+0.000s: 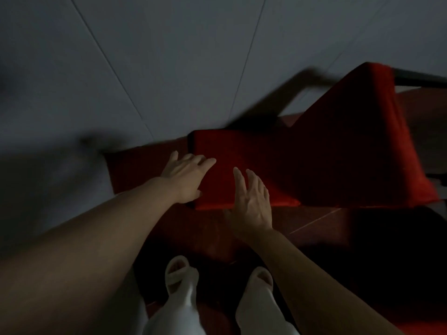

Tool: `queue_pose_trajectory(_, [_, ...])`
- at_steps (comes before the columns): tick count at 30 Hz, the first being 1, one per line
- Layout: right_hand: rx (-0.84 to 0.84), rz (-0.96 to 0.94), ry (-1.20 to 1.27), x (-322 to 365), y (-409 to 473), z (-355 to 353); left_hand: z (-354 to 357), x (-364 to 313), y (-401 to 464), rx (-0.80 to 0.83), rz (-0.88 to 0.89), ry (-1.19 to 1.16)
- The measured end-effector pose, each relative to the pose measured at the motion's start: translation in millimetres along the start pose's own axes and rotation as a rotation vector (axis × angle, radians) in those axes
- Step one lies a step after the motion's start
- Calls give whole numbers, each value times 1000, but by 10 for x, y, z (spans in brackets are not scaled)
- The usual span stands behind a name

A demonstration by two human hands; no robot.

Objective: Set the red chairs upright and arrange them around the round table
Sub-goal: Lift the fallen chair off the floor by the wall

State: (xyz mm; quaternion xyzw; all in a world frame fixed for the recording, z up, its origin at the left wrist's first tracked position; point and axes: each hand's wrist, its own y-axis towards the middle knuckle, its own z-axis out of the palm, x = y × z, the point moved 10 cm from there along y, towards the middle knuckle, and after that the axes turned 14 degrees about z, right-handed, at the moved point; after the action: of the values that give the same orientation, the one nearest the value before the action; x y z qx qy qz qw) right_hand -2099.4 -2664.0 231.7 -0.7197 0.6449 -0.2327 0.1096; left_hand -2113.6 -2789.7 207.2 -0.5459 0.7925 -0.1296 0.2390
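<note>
The room is dim, and the red chair [302,165] lies tipped over on the dark reddish floor [314,228], just beyond the person's feet, close against the pale grey tiled wall [169,56]. Its long axis runs from near left to far right: a flat red cushioned panel sits at the near-left end, and the red upholstery rises and widens toward the far right, where a dark leg or frame bar [420,79] sticks out to the right edge. Which end is seat and which is back I cannot tell in this light.

The left hand [186,180] rests on the near-left corner of the red panel, fingers spread fairly wide and nearly straight, thumb down along the near edge. The right hand [252,199] lies just beside it on the same panel's near edge, fingers straight and close together, pointing away. Neither hand is curled round anything.

Below, two pale sandals [180,274] and light trouser legs [174,317] stand on the floor.
</note>
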Motion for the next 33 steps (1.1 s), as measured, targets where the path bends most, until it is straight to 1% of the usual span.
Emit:
queue_pose_trajectory(3, [13, -35, -27, -115, 284, 578, 556, 227, 272, 10, -20, 25])
queue_pose_trajectory(8, [39, -32, -99, -420, 800, 1441, 1409, 575, 755, 27, -24, 71])
queue_pose_trajectory(14, [58, -57, -160, -590, 1375, 2423, 2353, 852, 1362, 41, 17, 118])
queue_pose_trajectory(19, [41, -79, -216, -680, 1870, 3234, 3087, 1091, 1816, 38, 48, 185])
queue_pose_trajectory(23, [30, -91, -287, -714, 2206, 3710, 3512, 1306, 2078, 41, 73, 209])
queue_pose_trajectory(28, [31, -82, -308, -685, 2455, 4122, 3919, 1480, 2301, 32, 112, 202])
queue_pose_trajectory(30, [24, -74, -331, -680, 2515, 4259, 3992, 1514, 2360, -23, 131, 174])
queue_pose_trajectory(33, [-45, -64, -359, -665, 2585, 4390, 3967, 1519, 2412, -155, 185, 189])
